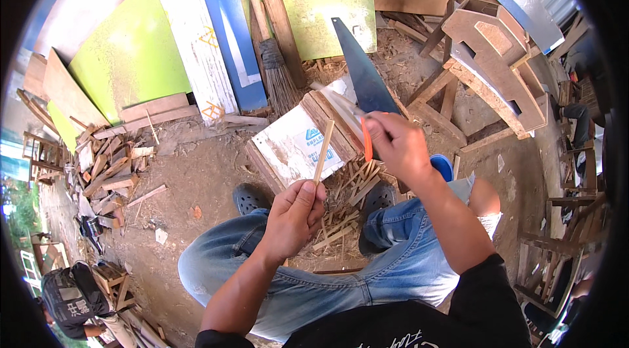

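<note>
Between the thumb and fingers of my left hand [298, 212] is a thin strip of wood [324, 155], slanting up over a wooden block with a white printed top [278, 146]. My right hand [398, 145] is closed around the orange handle of a handsaw [367, 79]. Its dark blade points away from me, past the block's right side. Near my right fingers a pale, narrow strip [342, 102] is blurred; I cannot make out what it is or whether I hold it. Thin wood offcuts [337, 233] lie between my feet.
A broom [275, 73] and coloured boards [131, 53] lean behind the block. Scrap wood [108, 171] is heaped at the left. A wooden frame with a curved top [495, 60] stands at the right, beyond a blue round container [442, 166]. Another person [75, 299] is at the lower left.
</note>
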The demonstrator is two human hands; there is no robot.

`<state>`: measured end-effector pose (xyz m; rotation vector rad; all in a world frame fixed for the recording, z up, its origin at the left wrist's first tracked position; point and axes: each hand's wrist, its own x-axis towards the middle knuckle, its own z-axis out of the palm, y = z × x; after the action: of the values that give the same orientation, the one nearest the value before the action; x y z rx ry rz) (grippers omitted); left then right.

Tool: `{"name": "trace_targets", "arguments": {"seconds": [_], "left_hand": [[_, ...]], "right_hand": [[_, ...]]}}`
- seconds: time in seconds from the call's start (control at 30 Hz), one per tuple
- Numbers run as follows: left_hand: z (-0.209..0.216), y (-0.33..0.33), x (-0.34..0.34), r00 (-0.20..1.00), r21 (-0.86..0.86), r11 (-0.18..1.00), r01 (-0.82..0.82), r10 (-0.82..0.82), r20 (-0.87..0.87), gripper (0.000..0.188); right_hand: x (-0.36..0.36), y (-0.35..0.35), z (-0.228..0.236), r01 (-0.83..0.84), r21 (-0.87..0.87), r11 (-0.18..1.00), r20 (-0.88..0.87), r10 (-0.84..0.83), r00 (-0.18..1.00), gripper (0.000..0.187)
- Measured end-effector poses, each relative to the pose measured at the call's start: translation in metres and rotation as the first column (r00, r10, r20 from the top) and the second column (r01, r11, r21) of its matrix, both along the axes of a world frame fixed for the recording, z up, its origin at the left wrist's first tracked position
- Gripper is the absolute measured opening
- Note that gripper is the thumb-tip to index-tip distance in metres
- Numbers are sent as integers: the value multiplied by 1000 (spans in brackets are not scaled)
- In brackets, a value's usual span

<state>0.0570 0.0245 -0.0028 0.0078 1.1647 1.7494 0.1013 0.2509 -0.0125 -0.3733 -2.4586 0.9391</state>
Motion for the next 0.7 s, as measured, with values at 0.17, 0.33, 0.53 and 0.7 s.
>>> {"name": "trace_targets", "arguments": {"seconds": [0.17,0.33,0.53,0.7], "left_hand": [[-9,9,1,967,-111,990,-81,51,-251,28],[-8,12,5,980,-123,991,-61,36,-197,26],[-5,13,7,980,-209,977,-42,0,-199,26],[-6,13,5,969,-204,978,-42,-10,-246,26]], "right_hand": [[13,-8,-7,-253,53,966,-51,256,965,22],[25,-32,-24,-333,170,927,-7,339,941,17],[1,-1,-10,-144,117,983,-35,149,988,20],[11,-4,-2,-145,-85,986,18,147,989,22]]}}
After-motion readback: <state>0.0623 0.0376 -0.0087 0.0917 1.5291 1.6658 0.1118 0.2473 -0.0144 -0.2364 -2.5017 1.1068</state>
